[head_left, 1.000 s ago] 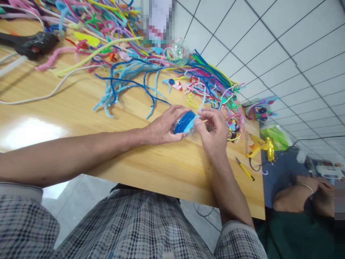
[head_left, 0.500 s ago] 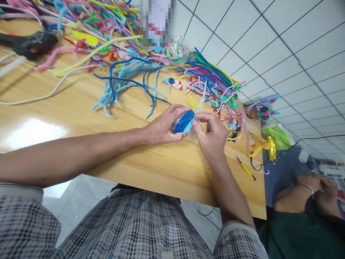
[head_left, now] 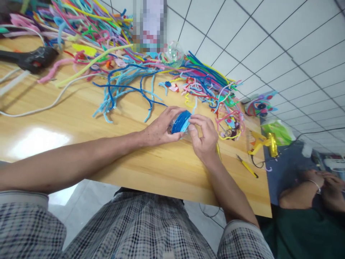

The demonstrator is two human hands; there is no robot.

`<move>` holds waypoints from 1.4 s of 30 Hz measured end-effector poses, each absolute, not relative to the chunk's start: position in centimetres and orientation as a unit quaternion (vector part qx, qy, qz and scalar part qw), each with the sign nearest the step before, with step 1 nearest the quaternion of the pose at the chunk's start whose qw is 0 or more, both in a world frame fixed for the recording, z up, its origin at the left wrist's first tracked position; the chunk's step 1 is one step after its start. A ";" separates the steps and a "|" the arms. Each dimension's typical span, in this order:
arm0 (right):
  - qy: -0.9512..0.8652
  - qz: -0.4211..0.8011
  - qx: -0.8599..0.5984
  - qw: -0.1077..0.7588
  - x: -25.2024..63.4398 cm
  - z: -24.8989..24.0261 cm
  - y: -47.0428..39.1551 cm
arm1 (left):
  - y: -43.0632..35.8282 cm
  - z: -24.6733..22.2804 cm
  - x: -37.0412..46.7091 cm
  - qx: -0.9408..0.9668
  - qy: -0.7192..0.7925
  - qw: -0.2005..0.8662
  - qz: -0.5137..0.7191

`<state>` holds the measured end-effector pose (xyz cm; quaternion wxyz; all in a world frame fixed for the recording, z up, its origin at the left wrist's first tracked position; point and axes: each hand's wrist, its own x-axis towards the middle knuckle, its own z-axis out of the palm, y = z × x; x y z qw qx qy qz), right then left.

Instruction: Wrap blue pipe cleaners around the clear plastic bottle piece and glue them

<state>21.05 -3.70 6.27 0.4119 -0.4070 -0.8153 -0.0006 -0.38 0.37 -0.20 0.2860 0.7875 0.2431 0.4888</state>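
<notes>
Cupped in my left hand (head_left: pixel 157 127) is a clear ball partly covered by rows of dark and light blue pipe cleaner (head_left: pixel 181 121). The thumb and fingers of that hand clasp it from the left. On the ball's right side, my right hand (head_left: pixel 203 136) pinches at the blue rows with its fingertips. A light blue pipe cleaner end (head_left: pixel 195 105) sticks up just above these fingers. The fingers hide part of the ball and where the strand joins it. Both hands are above the wooden table (head_left: pixel 151 165), near its front edge.
Loose blue pipe cleaners (head_left: pixel 129 77) lie beyond my hands, with a clear ball (head_left: pixel 174 54) behind. Left is a black glue gun (head_left: pixel 35 59); right are a utility knife (head_left: pixel 247 166) and yellow glue gun (head_left: pixel 257 144). Another person's arm (head_left: pixel 299 190) is at far right.
My right hand has shifted slightly left and down along the ball. Less of the light blue strand's end stands above it. The whole view has tilted a little.
</notes>
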 end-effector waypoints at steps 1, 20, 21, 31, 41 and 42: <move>-0.820 0.000 -0.403 0.407 21.2 6.1 -3.8 | 0.4 -0.3 -0.4 0.790 0.241 0.281 0.489; -0.857 0.025 -0.343 0.384 22.3 3.1 -3.6 | 0.1 0.7 -1.9 0.819 0.268 0.272 0.428; -0.856 0.023 -0.339 0.389 22.3 3.1 -3.6 | 0.1 0.8 -2.0 0.819 0.268 0.276 0.425; -0.845 0.038 -0.359 0.395 21.9 3.1 -3.9 | 0.0 0.8 -2.3 0.792 0.272 0.354 0.417; -0.847 0.046 -0.362 0.386 21.4 3.3 -3.9 | 0.5 1.5 -2.4 0.766 0.292 0.375 0.434; -0.847 0.048 -0.362 0.386 21.4 3.2 -3.9 | 0.6 1.5 -2.5 0.768 0.286 0.378 0.432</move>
